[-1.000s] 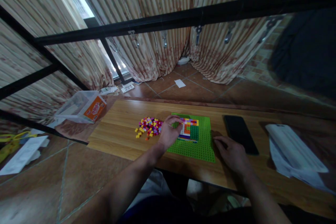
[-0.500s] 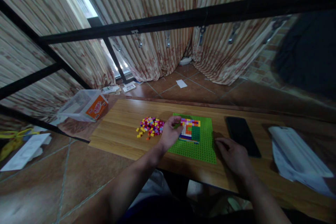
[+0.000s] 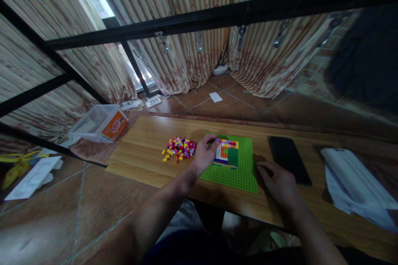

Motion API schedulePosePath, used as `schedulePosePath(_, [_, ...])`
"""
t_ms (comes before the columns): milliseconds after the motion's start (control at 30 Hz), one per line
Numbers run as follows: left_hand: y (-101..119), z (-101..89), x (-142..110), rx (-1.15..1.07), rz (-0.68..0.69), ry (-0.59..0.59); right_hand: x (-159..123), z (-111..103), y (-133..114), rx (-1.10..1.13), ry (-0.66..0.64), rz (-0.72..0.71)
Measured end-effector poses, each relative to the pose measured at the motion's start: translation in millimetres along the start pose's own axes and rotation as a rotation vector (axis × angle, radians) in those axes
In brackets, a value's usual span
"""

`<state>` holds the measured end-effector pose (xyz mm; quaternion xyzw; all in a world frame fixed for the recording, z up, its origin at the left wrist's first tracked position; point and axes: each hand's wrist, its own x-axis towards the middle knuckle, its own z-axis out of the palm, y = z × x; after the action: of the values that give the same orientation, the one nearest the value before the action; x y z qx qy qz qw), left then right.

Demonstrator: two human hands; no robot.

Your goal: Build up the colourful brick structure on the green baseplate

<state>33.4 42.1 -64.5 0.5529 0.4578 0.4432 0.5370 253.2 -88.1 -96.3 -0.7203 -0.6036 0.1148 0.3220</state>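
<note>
My left hand (image 3: 205,153) is over the left side of a green studded baseplate (image 3: 244,180). Its thumb and fingertips are pinched together at the upper left corner of a flat, many-coloured block build (image 3: 230,158); whatever sits between them is too small to make out. The build has white, orange, dark green, yellow and purple bricks and lies on the upper middle of the baseplate. At the baseplate's right edge rests my right hand (image 3: 278,182), its fingers curled together and nothing visible in them. A pile of small loose bricks (image 3: 183,148) lies left of my left hand.
A black phone-like slab (image 3: 290,159) lies right of the baseplate on the wooden table (image 3: 139,149), and a white package (image 3: 354,182) beyond it. A clear plastic box (image 3: 98,122) with an orange label stands past the table's left end. A black metal bar (image 3: 199,25) crosses behind.
My left fingertips have moved slightly and stay pinched at the build's upper left corner. My right hand keeps its place by the baseplate. The view has shifted a little.
</note>
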Motion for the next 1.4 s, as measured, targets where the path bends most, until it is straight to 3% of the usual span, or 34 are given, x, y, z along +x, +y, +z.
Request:
schedulePosePath(433, [-8,8.4,-2,0.110,0.081,0.043,0,2,7,-0.027,-0.011,0.027])
schedulePosePath(600, [-2,1.4,-11,0.163,0.095,0.027,-1,2,11,-0.053,-0.004,0.021])
schedulePosePath(700, [1,-16.5,-20,0.269,0.164,0.064,-2,2,13,-0.058,0.013,-0.005])
schedulePosePath(833, [3,-62.9,-39,0.412,0.240,0.117,-2,3,15,-0.071,0.025,-0.017])
schedulePosePath(967, [2,-116.4,-60,0.577,0.199,0.184,-3,3,17,-0.066,0.044,-0.037])
schedulePosePath(1067, [-1,-142.0,-71,0.641,0.150,0.201,-3,3,17,-0.075,0.039,-0.025])
schedulePosePath(1200, [-2,-150.8,-76,0.753,0.096,0.129,-3,1,15,-0.083,0.019,-0.001])
schedulePosePath(1400, [-1,-143.2,-72,0.862,0.123,0.065,-4,1,13,-0.068,0.028,-0.015])
